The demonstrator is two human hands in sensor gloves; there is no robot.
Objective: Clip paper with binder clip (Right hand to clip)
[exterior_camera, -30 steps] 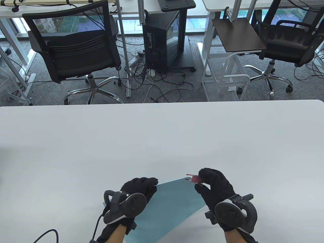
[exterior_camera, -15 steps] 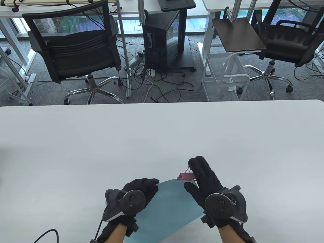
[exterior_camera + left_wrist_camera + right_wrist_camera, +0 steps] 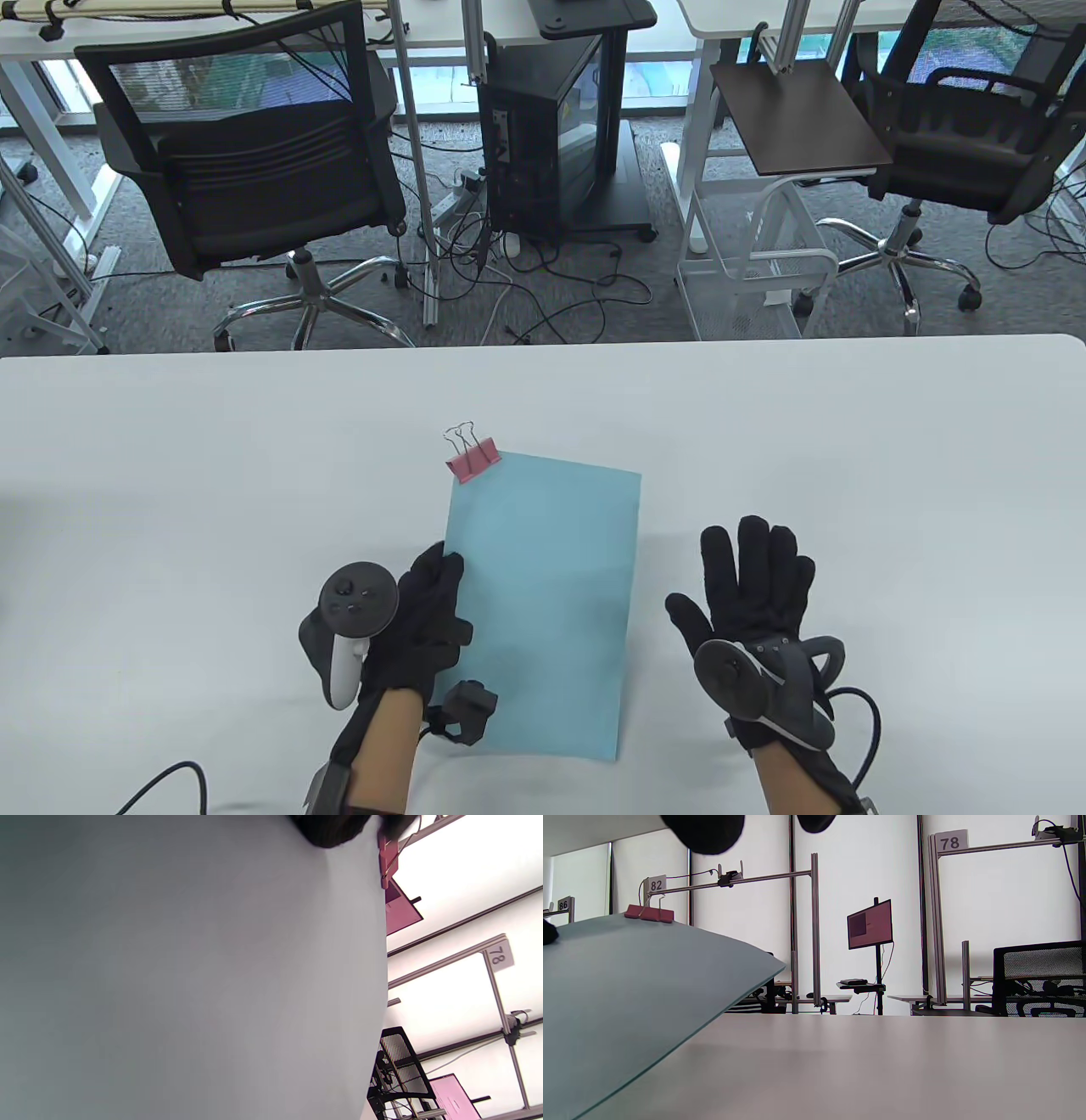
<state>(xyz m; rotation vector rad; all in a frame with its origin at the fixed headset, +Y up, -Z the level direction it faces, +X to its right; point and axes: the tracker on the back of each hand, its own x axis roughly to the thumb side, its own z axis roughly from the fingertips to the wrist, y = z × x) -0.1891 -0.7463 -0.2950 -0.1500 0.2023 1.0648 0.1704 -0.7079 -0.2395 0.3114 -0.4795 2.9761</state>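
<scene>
Moved up the bench since half a second ago: paper (image 3: 543, 594), now spread out, red clip (image 3: 473, 460) clamped on far-left corner | left hand (image 3: 422, 615) gripping paper's left edge | right hand (image 3: 751, 586) open, fingers spread, empty, beside paper

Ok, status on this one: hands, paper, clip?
Left hand holds the blue paper at its left edge, sheet raised off the table. Right hand open, off the paper. Pink binder clip on the far left corner. Nothing in the way.
</scene>
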